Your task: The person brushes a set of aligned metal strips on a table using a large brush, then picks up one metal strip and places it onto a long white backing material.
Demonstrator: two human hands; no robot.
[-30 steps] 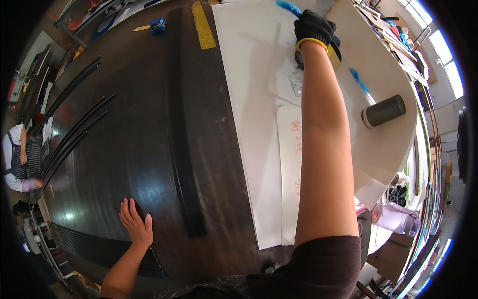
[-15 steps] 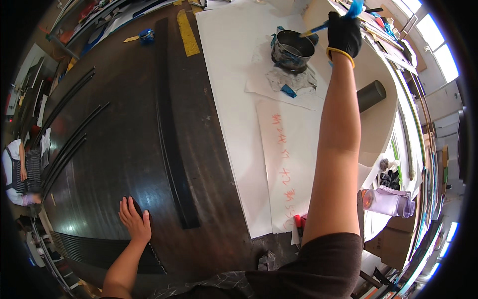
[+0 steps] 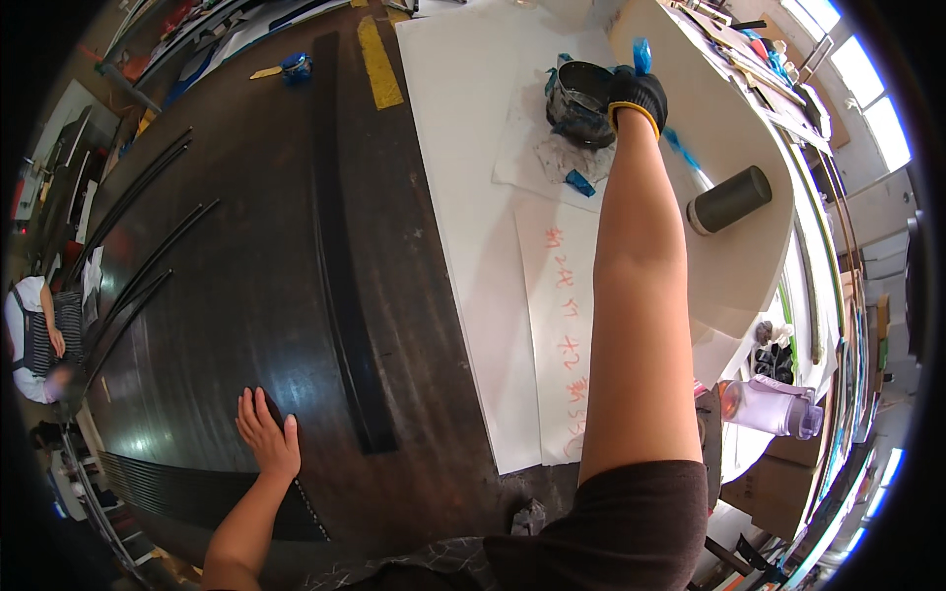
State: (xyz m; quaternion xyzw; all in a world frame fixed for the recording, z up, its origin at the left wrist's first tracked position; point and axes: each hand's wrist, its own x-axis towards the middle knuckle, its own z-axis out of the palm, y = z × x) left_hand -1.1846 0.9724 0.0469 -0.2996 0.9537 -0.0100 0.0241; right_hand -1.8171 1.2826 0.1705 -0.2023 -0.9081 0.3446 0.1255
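My left hand [image 3: 268,433], bare, lies flat with fingers extended on the dark tabletop [image 3: 236,335]. Its wrist is beside a row of thin black strips [image 3: 187,492]. At the far right my right hand [image 3: 639,98], in a black glove with a yellow cuff, is closed at the rim of a blackened pot [image 3: 576,113]. A blue-wrapped handle end [image 3: 642,56] sticks up out of that fist, apparently a brush's; its lower end is hidden by the hand. Crumpled paper [image 3: 567,158] and a blue scrap [image 3: 579,183] lie beside the pot.
A long black strip [image 3: 345,246] and several thin black rods [image 3: 158,256] lie on the table. White sheets [image 3: 473,295] cover its right part. A dark cylinder [image 3: 729,200], another blue-handled tool [image 3: 680,150] and a lilac bottle [image 3: 769,406] are at right. A person [image 3: 44,335] stands far left.
My right hand has come left and down to the pot's rim with the blue-wrapped brush, now held more upright. The left hand stays in place.
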